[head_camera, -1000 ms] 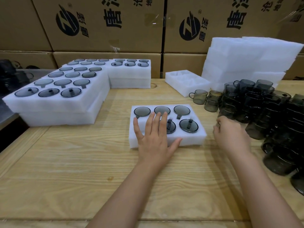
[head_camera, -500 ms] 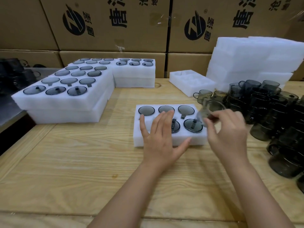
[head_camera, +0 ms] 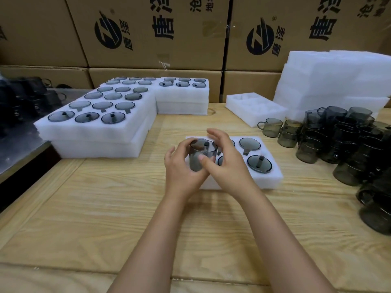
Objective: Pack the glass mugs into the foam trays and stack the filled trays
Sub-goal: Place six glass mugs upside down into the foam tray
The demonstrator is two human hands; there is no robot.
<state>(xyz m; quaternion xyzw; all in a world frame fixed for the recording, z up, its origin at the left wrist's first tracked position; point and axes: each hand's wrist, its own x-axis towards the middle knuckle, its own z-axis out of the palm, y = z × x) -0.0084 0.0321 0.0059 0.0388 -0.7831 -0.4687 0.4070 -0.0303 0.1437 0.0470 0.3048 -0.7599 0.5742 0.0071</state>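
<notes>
The glass mug is held upright at frame centre over the left end of the foam tray. The left hand fingers curl round its wall; the right hand thumb presses its front, fingers arched behind. Both hands hide the tray's left pockets; loose mugs crowd the surface at right, with filled trays at upper left.

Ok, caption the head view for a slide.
Left hand and right hand hold a glass mug over the part-filled foam tray.
</notes>
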